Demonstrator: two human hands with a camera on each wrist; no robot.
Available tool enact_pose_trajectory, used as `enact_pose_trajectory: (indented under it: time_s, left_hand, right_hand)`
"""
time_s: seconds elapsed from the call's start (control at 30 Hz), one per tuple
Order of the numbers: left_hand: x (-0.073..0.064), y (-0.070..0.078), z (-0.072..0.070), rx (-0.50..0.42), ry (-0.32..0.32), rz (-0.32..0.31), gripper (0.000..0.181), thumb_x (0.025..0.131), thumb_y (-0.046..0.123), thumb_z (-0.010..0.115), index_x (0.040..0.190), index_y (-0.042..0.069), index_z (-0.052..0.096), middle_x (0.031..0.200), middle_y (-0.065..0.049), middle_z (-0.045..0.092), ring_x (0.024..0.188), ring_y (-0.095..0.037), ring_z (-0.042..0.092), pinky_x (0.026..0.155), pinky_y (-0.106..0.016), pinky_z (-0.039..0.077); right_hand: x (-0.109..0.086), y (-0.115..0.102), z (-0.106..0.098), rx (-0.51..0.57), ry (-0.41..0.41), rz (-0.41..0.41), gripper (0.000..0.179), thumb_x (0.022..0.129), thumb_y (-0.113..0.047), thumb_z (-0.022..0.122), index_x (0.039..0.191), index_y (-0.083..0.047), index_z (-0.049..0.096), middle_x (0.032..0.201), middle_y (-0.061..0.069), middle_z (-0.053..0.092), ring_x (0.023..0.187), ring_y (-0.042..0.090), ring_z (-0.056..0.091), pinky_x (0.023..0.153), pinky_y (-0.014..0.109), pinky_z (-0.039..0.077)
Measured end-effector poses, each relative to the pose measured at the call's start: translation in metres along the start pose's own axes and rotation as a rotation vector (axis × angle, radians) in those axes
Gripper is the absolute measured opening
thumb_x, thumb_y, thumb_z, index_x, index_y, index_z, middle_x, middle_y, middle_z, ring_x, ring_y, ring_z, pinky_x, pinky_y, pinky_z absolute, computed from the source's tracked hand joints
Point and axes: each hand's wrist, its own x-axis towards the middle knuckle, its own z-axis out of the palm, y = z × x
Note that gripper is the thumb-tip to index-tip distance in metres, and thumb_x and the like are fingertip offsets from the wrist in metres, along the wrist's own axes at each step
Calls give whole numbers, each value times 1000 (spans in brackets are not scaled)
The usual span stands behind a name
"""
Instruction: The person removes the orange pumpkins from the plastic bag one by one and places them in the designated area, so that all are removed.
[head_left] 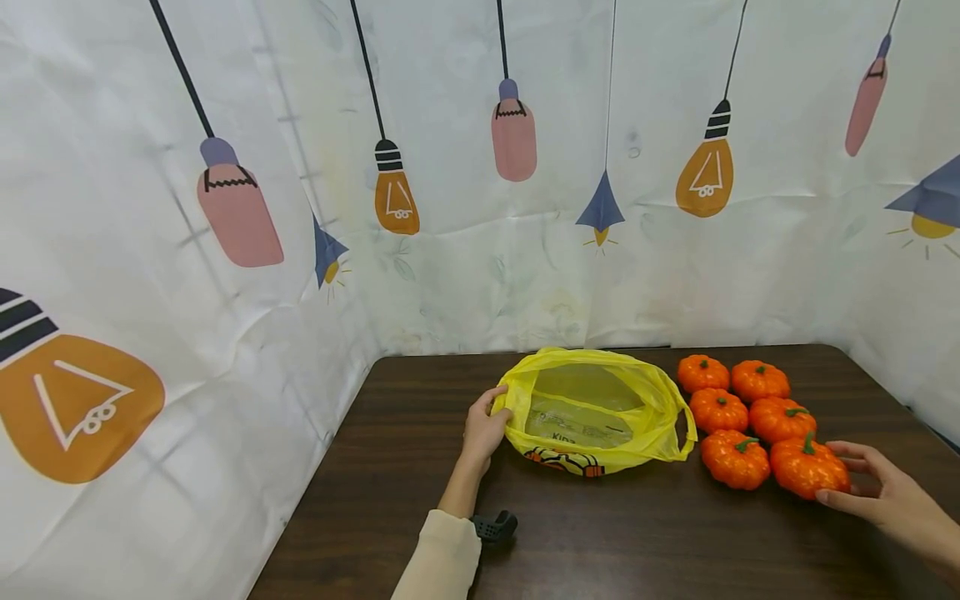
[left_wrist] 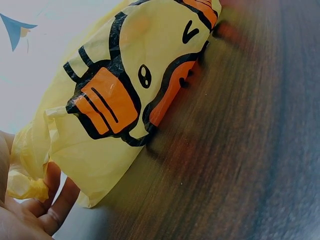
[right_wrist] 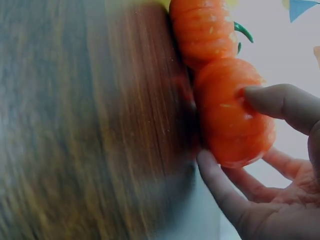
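A yellow plastic bag lies with its mouth wide open, a duck drawing printed on its outer side. At the bag's left rim my left hand pinches the plastic; some of it bunches between thumb and fingers in the left wrist view. My right hand holds the nearest, rightmost orange pumpkin from its right side. In the right wrist view the thumb presses that pumpkin's skin, and the other fingers curl round its lower side. The pumpkin rests close against its neighbour.
Several more orange pumpkins with green stems stand in two rows right of the bag. All sit on a dark wooden table. White cloth printed with hanging lamps encloses the table's back and sides. A black band circles the left wrist.
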Motion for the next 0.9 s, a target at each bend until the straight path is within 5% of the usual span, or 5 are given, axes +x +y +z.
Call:
enact_pose_trajectory:
  time_s: [0.13,0.37,0.47,0.67,0.9]
  left_hand:
    - [0,1,1,4,2,1,47,95,13,59,141,24,61,146,-12,59,115,-24,65,86,-33,53]
    - [-1,2,1,12,7,5,47,95,14,59,141,25,62,144,-11,61,115,-24,65,92,-39,52]
    - [0,2,1,10,6,7,47,95,14,59,141,25,62,145,-11,61,117,-25,64,94,-40,52]
    - [0,1,1,12,8,6,47,95,14,59,141,25,62,143,-12,62,115,-25,65,93,-40,51]
    - [-1,1,1,24,13,11,46,95,14,59,140,25,63,142,-12,63,111,-24,65,91,-40,50]
  right_hand:
    - [4,2,-1,-14,-19,12,90,98,-43,67,150,12,18,143,49,22,115,59,52,75,40,54]
    - [6,-1,-2,-20,-26,-3,88,100,-40,65,149,15,17,146,45,23,104,27,62,70,26,51]
    - [5,-2,-1,-22,-24,-6,88,100,-38,65,149,16,16,146,45,22,103,24,62,70,23,51]
    - [5,-4,0,-15,-27,-3,91,100,-38,65,149,18,13,144,47,22,111,49,57,69,23,51]
    - [5,-5,1,-4,-54,26,95,101,-37,64,148,22,5,141,51,21,110,51,57,72,31,53]
